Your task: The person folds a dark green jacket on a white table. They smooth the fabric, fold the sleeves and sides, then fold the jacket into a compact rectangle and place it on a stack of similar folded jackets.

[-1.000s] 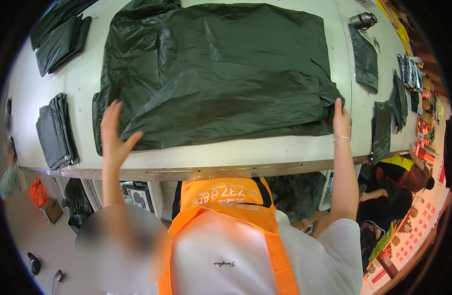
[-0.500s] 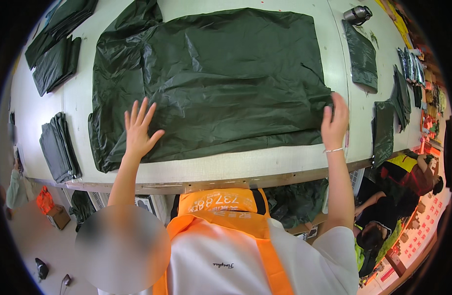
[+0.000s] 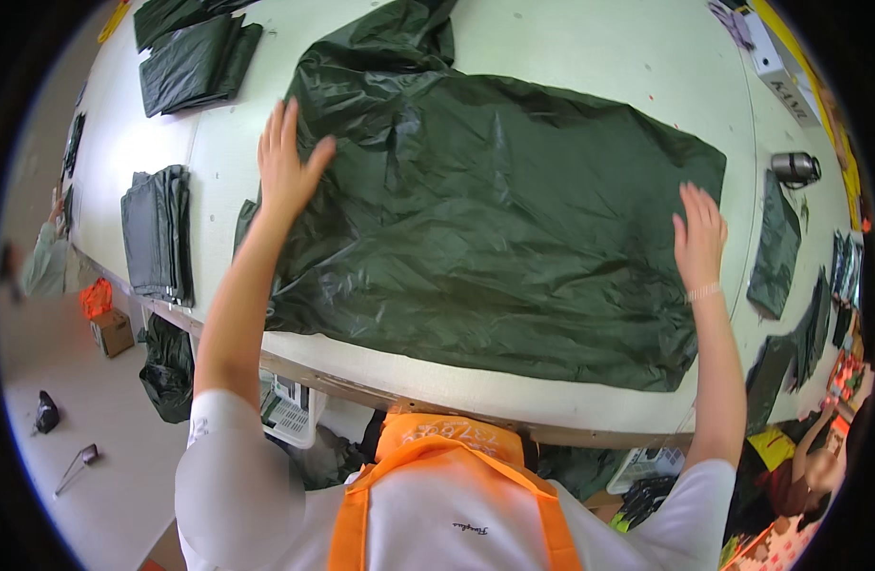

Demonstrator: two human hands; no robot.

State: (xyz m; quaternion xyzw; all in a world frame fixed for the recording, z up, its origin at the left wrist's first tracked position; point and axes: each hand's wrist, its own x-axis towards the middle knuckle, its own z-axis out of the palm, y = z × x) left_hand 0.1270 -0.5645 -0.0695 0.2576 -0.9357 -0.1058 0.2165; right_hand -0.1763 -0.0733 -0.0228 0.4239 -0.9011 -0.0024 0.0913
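A large dark green plastic bag [image 3: 495, 219] lies spread on the white table [image 3: 590, 48], folded bags [image 3: 157, 233] stacked at its left, and the left hand [image 3: 287, 167] and right hand [image 3: 699, 238] press flat on it, fingers open, grasping nothing.

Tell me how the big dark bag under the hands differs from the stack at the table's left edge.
The big bag lies spread out flat as a single wrinkled sheet; the stack is folded into a narrow, layered pile. Both hands, left hand and right hand, press on the big bag; nothing touches the stack. Both are dark green plastic on the white table.
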